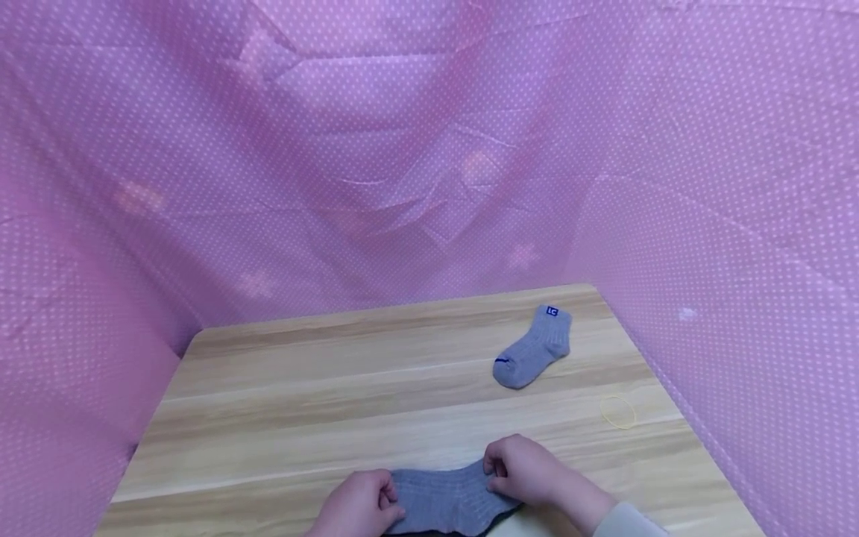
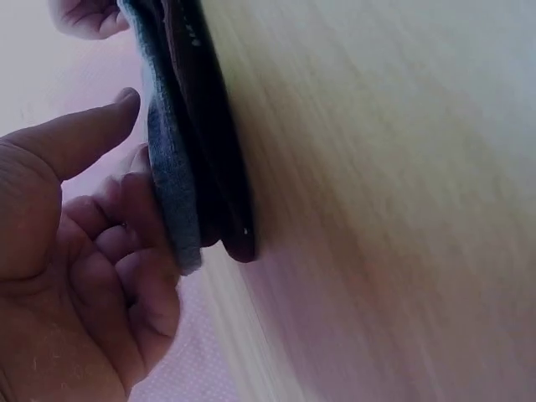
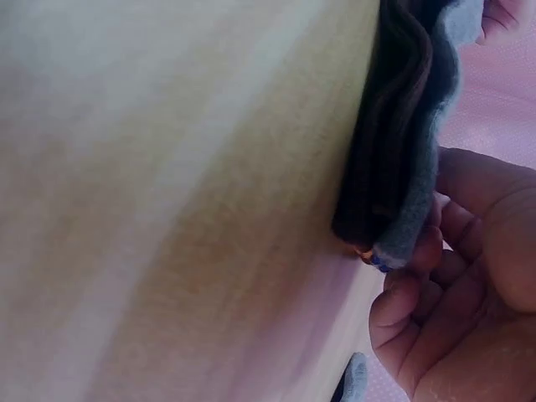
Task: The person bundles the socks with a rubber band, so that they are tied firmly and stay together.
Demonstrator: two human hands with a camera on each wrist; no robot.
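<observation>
A grey sock (image 1: 439,501) lies flat at the table's near edge, on top of dark socks (image 3: 377,151) whose layered edges show in both wrist views. My left hand (image 1: 359,503) is at its left end. In the left wrist view the loosely bent fingers (image 2: 138,197) touch the grey sock, and the thumb stands a little apart from it. At the other end my right hand (image 1: 526,470) pinches the grey sock between thumb and fingers. Small orange and blue marks show at that end in the right wrist view.
Another grey sock (image 1: 530,354) with a blue label on its cuff lies toward the table's back right. A thin yellow rubber band (image 1: 624,428) is nearer, along the right side. Pink dotted cloth (image 1: 376,186) hangs around the wooden table (image 1: 302,395).
</observation>
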